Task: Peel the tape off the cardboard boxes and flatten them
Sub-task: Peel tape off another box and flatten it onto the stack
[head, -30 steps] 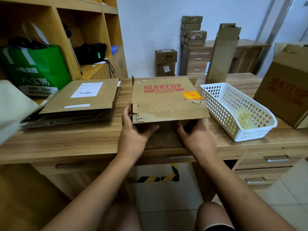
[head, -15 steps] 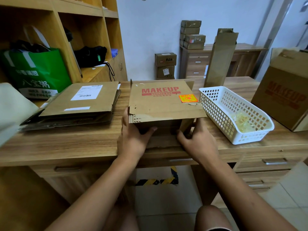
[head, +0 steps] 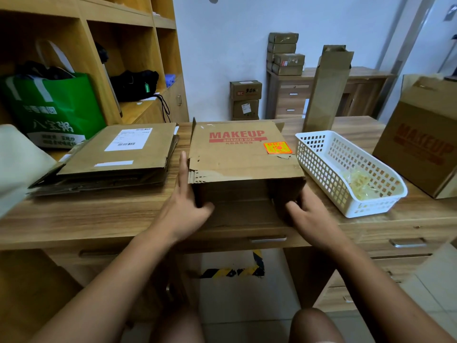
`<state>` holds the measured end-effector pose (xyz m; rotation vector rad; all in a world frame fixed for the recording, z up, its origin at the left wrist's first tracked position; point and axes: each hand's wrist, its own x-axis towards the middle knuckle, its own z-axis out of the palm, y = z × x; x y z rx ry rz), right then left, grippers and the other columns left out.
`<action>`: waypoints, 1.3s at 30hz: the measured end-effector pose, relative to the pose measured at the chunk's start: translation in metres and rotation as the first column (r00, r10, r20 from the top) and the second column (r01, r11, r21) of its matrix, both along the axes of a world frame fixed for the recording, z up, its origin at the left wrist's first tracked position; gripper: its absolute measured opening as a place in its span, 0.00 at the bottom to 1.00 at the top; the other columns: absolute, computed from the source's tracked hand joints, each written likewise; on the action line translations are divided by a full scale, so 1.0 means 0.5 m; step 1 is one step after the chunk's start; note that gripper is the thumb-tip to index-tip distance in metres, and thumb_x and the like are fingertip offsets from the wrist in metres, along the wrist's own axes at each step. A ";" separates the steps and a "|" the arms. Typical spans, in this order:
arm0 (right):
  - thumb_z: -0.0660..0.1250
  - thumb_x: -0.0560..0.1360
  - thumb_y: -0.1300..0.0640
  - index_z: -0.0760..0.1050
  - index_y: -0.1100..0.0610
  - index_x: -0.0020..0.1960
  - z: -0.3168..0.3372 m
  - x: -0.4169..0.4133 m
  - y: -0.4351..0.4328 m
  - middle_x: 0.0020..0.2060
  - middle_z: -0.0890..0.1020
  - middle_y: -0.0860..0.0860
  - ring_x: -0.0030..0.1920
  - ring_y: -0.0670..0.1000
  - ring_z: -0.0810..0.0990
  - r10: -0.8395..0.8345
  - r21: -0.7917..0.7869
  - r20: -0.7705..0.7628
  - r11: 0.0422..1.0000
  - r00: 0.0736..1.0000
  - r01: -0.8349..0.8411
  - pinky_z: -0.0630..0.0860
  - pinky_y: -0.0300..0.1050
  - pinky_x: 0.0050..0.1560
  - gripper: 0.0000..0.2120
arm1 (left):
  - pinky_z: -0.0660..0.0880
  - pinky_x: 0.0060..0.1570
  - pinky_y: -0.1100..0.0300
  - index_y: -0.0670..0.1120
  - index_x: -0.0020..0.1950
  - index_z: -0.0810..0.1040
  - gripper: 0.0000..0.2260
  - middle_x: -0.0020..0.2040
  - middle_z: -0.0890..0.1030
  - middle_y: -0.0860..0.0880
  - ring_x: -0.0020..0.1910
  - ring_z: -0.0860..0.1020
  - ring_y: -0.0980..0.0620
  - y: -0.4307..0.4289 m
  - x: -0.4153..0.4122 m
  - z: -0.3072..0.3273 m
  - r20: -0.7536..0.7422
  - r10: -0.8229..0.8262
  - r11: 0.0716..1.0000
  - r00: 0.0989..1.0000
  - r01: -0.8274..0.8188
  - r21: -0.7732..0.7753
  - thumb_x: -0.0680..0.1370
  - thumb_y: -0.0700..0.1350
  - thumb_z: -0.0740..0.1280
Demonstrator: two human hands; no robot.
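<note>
Left hand (head: 184, 209): grasping the cardboard box's left wall, thumb inside the open end, fingers straight along the outside.
Right hand (head: 312, 216): fingers curled round the right wall at the open end.
Cardboard box (head: 243, 159): lies on the wooden surface (head: 99, 219), open end toward the person, "MAKEUP" print and an orange sticker (head: 277, 147) on top, near top edge torn.
Flattened cardboard (head: 118, 157): stacked just left of the box.
White basket (head: 319, 154): just right of the box, crumpled tape (head: 358, 181) inside.
Second printed box (head: 420, 149): beyond the basket, at the right edge.
Tall carton (head: 326, 90): upright behind the basket.
</note>
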<state>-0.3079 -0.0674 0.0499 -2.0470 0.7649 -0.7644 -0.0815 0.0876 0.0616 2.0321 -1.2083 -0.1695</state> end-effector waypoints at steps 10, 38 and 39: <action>0.51 0.73 0.77 0.68 0.38 0.75 0.039 -0.010 -0.025 0.65 0.79 0.49 0.63 0.58 0.79 -0.120 0.520 0.383 0.847 0.916 -0.106 0.83 0.45 0.47 0.42 | 0.52 0.76 0.57 0.73 0.75 0.37 0.49 0.81 0.42 0.62 0.77 0.50 0.61 0.036 0.039 0.041 0.105 -0.292 0.924 0.951 0.252 0.288 0.74 0.38 0.65; 0.55 0.82 0.40 0.75 0.52 0.68 -0.027 0.013 -0.063 0.78 0.63 0.58 0.76 0.57 0.66 -0.246 -0.236 -0.534 0.962 0.809 0.137 0.68 0.53 0.71 0.22 | 0.42 0.76 0.38 0.67 0.75 0.62 0.21 0.78 0.56 0.66 0.78 0.53 0.63 -0.014 0.023 -0.041 0.185 -0.140 0.925 0.973 0.061 0.376 0.83 0.63 0.47; 0.56 0.81 0.38 0.76 0.52 0.63 -0.024 0.016 -0.065 0.74 0.68 0.59 0.72 0.58 0.70 -0.271 -0.247 -0.525 0.956 0.807 0.160 0.71 0.53 0.66 0.22 | 0.47 0.77 0.39 0.66 0.74 0.66 0.20 0.78 0.60 0.64 0.77 0.56 0.61 -0.016 0.023 -0.042 0.193 -0.072 0.949 0.979 0.007 0.314 0.83 0.62 0.51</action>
